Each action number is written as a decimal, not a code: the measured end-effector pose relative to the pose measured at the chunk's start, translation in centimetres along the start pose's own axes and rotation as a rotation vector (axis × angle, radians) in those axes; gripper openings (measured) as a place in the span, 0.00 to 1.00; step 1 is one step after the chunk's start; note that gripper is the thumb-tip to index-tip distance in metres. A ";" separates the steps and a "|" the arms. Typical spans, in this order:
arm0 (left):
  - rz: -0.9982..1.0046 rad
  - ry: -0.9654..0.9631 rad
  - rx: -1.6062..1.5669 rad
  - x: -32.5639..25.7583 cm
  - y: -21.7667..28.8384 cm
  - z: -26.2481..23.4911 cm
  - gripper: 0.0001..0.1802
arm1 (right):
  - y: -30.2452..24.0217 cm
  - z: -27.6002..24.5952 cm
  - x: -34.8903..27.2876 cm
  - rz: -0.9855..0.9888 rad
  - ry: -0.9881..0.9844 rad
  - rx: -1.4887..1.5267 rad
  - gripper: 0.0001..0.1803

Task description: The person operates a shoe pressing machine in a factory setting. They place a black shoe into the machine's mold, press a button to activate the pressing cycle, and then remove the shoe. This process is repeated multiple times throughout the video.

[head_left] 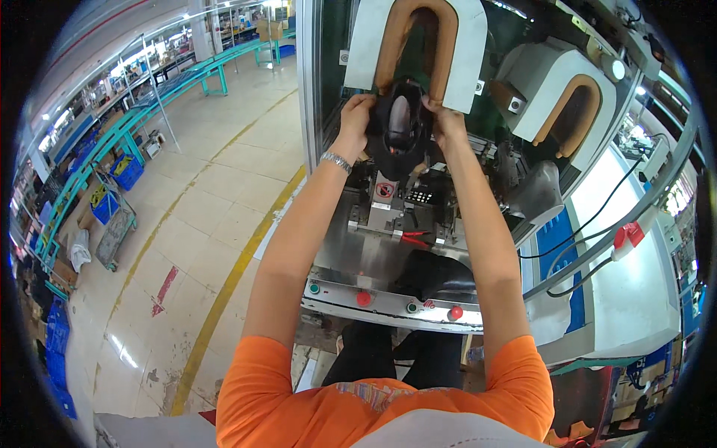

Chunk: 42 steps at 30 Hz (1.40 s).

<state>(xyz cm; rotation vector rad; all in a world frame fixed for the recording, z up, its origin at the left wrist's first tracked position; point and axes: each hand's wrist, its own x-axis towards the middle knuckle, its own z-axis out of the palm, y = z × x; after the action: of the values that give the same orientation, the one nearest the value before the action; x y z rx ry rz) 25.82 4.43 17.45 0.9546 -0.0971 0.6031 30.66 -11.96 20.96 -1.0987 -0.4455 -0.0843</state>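
A black shoe upper sits at the machine's left station, draped over a smooth grey form whose rounded top shows in its opening. My left hand, with a metal watch band at the wrist, pinches the upper's left edge. On the opposite edge, the fingers of my right hand are closed on the same upper. Just beyond both hands rises a white housing with a brown U-shaped pad. My fingertips are partly hidden against the dark material.
At right stands a second white housing with a similar pad, a grey metal form below it. Another black piece lies on the metal ledge, near red-handled pliers. Red buttons line the front edge. Cables hang at right.
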 end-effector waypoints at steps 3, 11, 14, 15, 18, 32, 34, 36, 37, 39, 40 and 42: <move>0.028 0.072 -0.002 1.1 -0.4 0.1 0.06 | 0.7 -0.3 1.9 0.008 -0.104 0.003 0.25; 0.034 0.128 0.050 1.1 -1.3 0.5 0.06 | 2.0 -1.6 2.4 0.098 -0.055 -0.040 0.17; 0.052 0.118 0.312 -0.4 -1.3 -0.1 0.10 | 2.9 -3.0 1.0 0.147 -0.089 -0.244 0.14; 0.178 0.169 0.530 -1.0 -1.4 -1.8 0.12 | 2.8 -2.5 -1.4 0.187 -0.054 -0.404 0.15; 0.606 0.248 1.013 -5.1 -2.0 -2.8 0.18 | 5.2 -5.4 -7.1 0.223 0.046 -0.295 0.20; 0.973 -0.155 1.746 -15.1 4.3 2.4 0.20 | 17.6 -3.1 -10.9 0.611 -0.150 0.671 0.12; 0.956 -0.153 1.749 -15.3 3.5 2.9 0.22 | 18.2 -4.5 -9.0 0.545 -0.082 0.542 0.13; 0.929 -0.140 1.795 -15.5 3.3 2.5 0.26 | 18.5 -4.6 -8.3 0.554 -0.025 0.438 0.14; 0.900 -0.120 1.826 -15.7 3.4 2.6 0.27 | 18.6 -4.1 -8.2 0.558 0.002 0.386 0.14; 0.864 -0.097 1.809 -16.2 3.0 2.4 0.27 | 18.6 -3.0 -9.1 0.546 -0.008 0.431 0.15; 0.858 -0.089 1.831 -16.5 3.1 2.3 0.27 | 18.4 -2.3 -9.3 0.542 -0.014 0.451 0.15; 0.874 -0.124 1.786 -16.2 1.8 4.2 0.27 | 21.4 -5.6 -7.1 0.433 0.011 0.434 0.15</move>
<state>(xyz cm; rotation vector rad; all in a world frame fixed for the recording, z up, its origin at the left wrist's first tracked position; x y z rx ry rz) 12.15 -5.22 15.76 2.7410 -0.0639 1.4881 32.01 -8.07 -1.86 -0.7446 -0.1931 0.3726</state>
